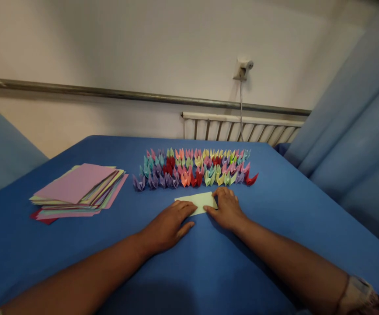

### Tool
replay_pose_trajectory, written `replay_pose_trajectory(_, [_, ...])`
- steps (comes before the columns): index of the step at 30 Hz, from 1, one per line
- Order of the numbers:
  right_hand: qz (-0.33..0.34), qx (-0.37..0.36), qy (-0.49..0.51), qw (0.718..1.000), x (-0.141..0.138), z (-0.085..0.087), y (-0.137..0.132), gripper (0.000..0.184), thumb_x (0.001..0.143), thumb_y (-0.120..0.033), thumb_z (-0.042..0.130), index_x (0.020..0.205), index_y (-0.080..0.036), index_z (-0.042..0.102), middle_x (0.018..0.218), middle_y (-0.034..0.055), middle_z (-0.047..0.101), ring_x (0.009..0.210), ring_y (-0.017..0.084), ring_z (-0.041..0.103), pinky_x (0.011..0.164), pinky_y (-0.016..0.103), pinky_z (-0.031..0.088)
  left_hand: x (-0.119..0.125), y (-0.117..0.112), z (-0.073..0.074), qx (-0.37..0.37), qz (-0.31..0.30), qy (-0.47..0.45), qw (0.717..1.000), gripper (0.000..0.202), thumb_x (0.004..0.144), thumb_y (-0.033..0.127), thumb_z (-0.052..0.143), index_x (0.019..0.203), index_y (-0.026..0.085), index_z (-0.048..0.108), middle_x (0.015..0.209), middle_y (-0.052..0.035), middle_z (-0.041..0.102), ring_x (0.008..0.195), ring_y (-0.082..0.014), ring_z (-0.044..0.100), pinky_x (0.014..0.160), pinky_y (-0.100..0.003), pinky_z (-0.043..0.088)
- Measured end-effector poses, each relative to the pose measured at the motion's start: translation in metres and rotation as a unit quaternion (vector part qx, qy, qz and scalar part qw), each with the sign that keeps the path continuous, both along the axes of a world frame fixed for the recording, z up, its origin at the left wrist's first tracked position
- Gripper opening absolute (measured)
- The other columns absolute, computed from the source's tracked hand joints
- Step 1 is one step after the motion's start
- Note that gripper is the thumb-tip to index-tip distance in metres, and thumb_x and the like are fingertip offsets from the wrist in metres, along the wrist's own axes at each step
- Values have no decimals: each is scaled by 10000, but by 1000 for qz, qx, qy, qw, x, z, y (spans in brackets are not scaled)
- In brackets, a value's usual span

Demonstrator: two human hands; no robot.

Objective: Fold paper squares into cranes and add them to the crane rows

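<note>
A pale yellow-green sheet of paper [200,202], folded into a narrow rectangle, lies on the blue tabletop in front of me. My left hand [168,225] rests on its left end, fingers stretched flat over the paper and thumb apart on the table. At the right end, my right hand [227,209] pinches the paper's edge between thumb and fingers, and that corner looks slightly raised. Just beyond the paper stand rows of small folded paper cranes [196,178] in purple, red, pink, yellow, green and blue.
To the left sits a loose stack of coloured paper sheets [74,186], a pink one on top. The blue table [294,245] reaches toward a wall with a metal rail [126,94], a radiator [238,118] and a plugged socket [242,69]. A blue curtain [349,109] hangs at right.
</note>
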State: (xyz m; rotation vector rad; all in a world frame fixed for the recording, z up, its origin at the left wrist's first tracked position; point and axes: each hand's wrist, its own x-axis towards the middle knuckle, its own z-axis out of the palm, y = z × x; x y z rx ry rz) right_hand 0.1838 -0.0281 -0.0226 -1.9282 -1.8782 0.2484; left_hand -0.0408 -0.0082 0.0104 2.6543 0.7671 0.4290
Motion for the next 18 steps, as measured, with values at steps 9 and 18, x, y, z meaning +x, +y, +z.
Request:
replay_pose_trajectory(9, [-17,-16,35,999,1,-1,4,478,684,-524,750,988,-200,574,1171,136,558,1105,350,507,887,489,422,-6,9,-1,-7,23,5,1000,324,923,278,526,1236,198,557,1217,-100,635,1138,-247,573,1007,-435,457])
replay_pose_trajectory(18, [112,80,102,985,-5,12,-3,61,828,-231,638,862,-206,593,1221,79,581,1143,238,509,953,399,385,-7,12,-7,-68,86,-60,992,590,913,247,525,1455,263,292,1150,-60,636,921,-176,638,858,-350,529])
